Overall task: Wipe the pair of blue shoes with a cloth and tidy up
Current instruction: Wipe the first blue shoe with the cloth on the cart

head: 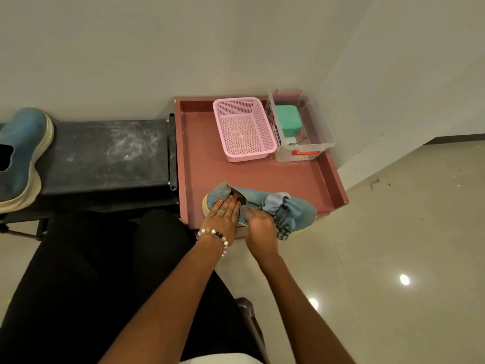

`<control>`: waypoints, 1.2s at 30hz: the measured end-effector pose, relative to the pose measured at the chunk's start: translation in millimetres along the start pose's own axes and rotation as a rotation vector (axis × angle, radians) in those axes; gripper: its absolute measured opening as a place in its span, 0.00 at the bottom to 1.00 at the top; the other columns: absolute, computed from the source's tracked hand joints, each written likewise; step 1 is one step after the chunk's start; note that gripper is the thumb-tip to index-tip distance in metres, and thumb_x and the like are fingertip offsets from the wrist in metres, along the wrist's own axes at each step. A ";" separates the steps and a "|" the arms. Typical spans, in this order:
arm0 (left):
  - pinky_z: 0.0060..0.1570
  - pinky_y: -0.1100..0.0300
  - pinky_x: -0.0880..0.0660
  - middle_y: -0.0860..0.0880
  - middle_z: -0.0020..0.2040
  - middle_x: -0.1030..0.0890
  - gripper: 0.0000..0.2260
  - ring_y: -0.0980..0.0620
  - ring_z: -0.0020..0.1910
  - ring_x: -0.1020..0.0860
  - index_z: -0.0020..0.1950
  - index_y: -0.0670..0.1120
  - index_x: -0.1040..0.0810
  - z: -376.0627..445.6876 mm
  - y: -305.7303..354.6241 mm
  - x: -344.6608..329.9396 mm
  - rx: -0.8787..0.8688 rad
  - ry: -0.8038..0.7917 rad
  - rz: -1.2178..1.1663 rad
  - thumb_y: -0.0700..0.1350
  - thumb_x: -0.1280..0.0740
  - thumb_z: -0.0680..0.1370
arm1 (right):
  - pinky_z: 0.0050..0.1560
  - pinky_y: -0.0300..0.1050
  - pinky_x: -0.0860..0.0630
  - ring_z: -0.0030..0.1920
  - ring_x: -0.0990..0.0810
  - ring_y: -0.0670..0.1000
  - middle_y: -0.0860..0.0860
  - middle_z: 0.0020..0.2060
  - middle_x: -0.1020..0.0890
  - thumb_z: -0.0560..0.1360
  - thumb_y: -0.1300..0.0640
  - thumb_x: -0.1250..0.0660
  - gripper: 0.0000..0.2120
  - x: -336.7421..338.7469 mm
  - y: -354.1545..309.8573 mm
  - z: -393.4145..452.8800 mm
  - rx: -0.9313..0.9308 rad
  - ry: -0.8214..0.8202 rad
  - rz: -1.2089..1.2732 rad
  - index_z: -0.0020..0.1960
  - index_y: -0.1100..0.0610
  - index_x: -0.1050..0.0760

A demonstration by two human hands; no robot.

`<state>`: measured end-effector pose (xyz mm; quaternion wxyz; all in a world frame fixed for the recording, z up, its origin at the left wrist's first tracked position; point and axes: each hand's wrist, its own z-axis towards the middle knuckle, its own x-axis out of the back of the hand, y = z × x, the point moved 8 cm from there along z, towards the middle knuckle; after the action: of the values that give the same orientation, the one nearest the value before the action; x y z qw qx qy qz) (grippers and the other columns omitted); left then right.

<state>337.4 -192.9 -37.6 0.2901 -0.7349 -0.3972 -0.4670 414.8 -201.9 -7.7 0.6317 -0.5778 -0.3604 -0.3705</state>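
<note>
One blue shoe (305, 209) lies on its side at the front edge of the pink tray (262, 174). My left hand (223, 215) presses flat on its heel end, fingers spread. My right hand (258, 227) is blurred and grips a grey-blue cloth (282, 210) bunched against the shoe's middle. The other blue shoe (22, 153) lies on the black bench (105, 153) at the far left, partly cut off by the frame edge.
A pink mesh basket (244, 128) and a clear plastic box (304, 132) holding a teal case stand at the back of the tray. Walls close in behind and to the right. Glossy tiled floor (393, 245) lies to the right. My black-clad legs fill the lower left.
</note>
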 end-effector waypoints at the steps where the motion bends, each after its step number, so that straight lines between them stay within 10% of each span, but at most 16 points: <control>1: 0.73 0.52 0.65 0.42 0.78 0.61 0.25 0.47 0.77 0.61 0.77 0.38 0.62 0.7 -0.5 -0.3 0.001 0.001 0.001 0.44 0.55 0.83 | 0.49 0.48 0.22 0.47 0.17 0.58 0.58 0.49 0.17 0.66 0.66 0.41 0.20 -1.5 0.4 6.3 -0.089 0.019 0.100 0.55 0.62 0.20; 8: 0.74 0.53 0.63 0.41 0.78 0.61 0.25 0.47 0.77 0.61 0.77 0.38 0.61 3.7 -2.4 -0.8 -0.004 0.018 -0.042 0.41 0.56 0.82 | 0.44 0.50 0.18 0.50 0.17 0.57 0.55 0.53 0.17 0.55 0.79 0.38 0.35 19.8 56.0 -28.8 0.161 -0.150 -0.142 0.58 0.57 0.20; 12: 0.74 0.52 0.63 0.42 0.78 0.59 0.25 0.47 0.77 0.60 0.77 0.38 0.61 7.4 -4.5 2.4 0.023 0.040 -0.040 0.41 0.56 0.82 | 0.41 0.52 0.20 0.43 0.18 0.61 0.59 0.44 0.16 0.63 0.76 0.38 0.24 48.6 71.9 -22.9 0.020 -0.176 -0.147 0.54 0.59 0.19; 18: 0.75 0.53 0.62 0.43 0.78 0.60 0.25 0.48 0.77 0.60 0.77 0.39 0.61 10.7 -18.1 6.6 0.097 0.044 -0.043 0.44 0.56 0.83 | 0.38 0.54 0.22 0.40 0.20 0.58 0.59 0.41 0.18 0.77 0.65 0.38 0.13 98.6 32.4 19.1 -0.239 0.305 0.150 0.60 0.60 0.23; 24: 0.73 0.54 0.64 0.45 0.78 0.62 0.25 0.50 0.77 0.61 0.77 0.41 0.63 12.6 -38.4 6.8 0.108 0.036 -0.057 0.43 0.56 0.83 | 0.62 0.54 0.32 0.70 0.32 0.54 0.53 0.66 0.26 0.69 0.58 0.29 0.28 -4.0 3.1 11.4 0.365 -0.325 -0.346 0.69 0.56 0.30; 31: 0.74 0.53 0.63 0.44 0.78 0.62 0.25 0.49 0.77 0.61 0.77 0.40 0.62 14.4 -38.5 3.3 0.088 0.029 -0.057 0.41 0.56 0.82 | 0.49 0.49 0.22 0.54 0.18 0.54 0.55 0.53 0.17 0.45 0.69 0.25 0.41 4.7 28.6 -9.0 0.294 -0.327 -0.405 0.59 0.60 0.22; 36: 0.74 0.53 0.63 0.43 0.78 0.62 0.25 0.48 0.77 0.61 0.77 0.40 0.61 14.4 -37.4 3.1 0.076 0.011 -0.053 0.42 0.56 0.82 | 0.69 0.53 0.38 0.74 0.42 0.57 0.60 0.72 0.36 0.66 0.72 0.36 0.36 -16.3 -5.3 21.0 0.315 -0.438 -0.300 0.73 0.64 0.39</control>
<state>312.8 -161.1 -38.4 0.3077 -0.7100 -0.4324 -0.4630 401.9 -180.4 -18.1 0.5591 -0.4791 -0.6222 -0.2660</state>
